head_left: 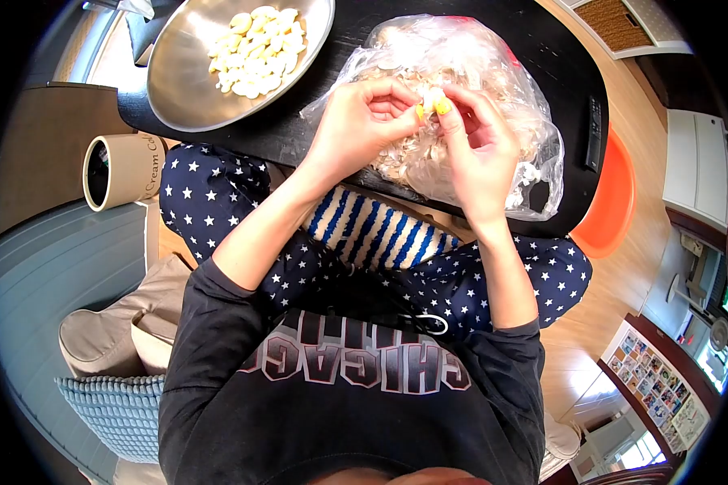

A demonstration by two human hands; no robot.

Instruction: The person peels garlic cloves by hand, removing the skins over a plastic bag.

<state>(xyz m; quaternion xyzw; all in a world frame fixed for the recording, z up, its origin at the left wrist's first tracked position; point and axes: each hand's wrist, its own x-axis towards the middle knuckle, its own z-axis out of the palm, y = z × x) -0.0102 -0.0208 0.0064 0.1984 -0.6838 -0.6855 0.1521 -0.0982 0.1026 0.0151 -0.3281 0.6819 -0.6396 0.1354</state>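
My left hand and my right hand meet over an open plastic bag. Pinched between their fingertips is a small pale garlic clove, partly hidden by the thumbs. Both thumbnails look yellow. Under my hands, the bag holds a heap of papery garlic skins; whether whole cloves lie among them I cannot tell. To the upper left, peeled garlic cloves are piled in a wide steel bowl, apart from my hands.
The bowl and bag rest on a black table with a rounded edge. A dark remote control lies along its right side. Beyond that edge is an orange seat. A cream-coloured bin stands at the left, near my knee.
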